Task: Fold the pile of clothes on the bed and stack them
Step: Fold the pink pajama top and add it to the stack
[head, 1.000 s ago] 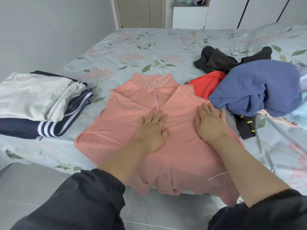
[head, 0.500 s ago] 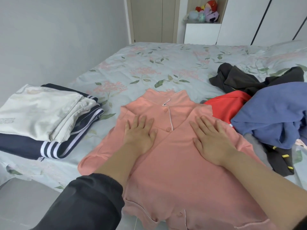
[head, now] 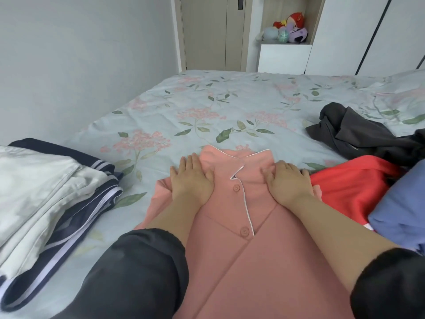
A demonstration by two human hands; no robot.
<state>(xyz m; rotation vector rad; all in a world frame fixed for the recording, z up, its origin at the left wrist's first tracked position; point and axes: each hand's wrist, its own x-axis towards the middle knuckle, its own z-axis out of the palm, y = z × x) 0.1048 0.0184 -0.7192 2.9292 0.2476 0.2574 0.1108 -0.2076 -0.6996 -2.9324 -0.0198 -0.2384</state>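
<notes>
A pink button-up pyjama top (head: 239, 226) with white piping lies flat on the floral bed sheet (head: 207, 107), collar pointing away from me. My left hand (head: 190, 178) presses flat on its left shoulder, fingers straight and reaching the far edge. On the right shoulder beside the collar, my right hand (head: 287, 180) presses flat as well. At the left stands a stack of folded clothes: a white garment (head: 34, 187) on a navy one with white stripes (head: 76, 222). The unfolded pile at the right holds a red garment (head: 354, 192), a blue one (head: 400, 215) and a dark grey one (head: 351, 132).
A grey wall runs along the left of the bed. Beyond the far end are a door, white wardrobes and a shelf with plush toys (head: 287, 28). A pillow in the same floral cloth (head: 404, 88) lies at the far right.
Both hands have slid up the pink top from its middle to the shoulders beside the collar. The view has moved closer and tilted upward.
</notes>
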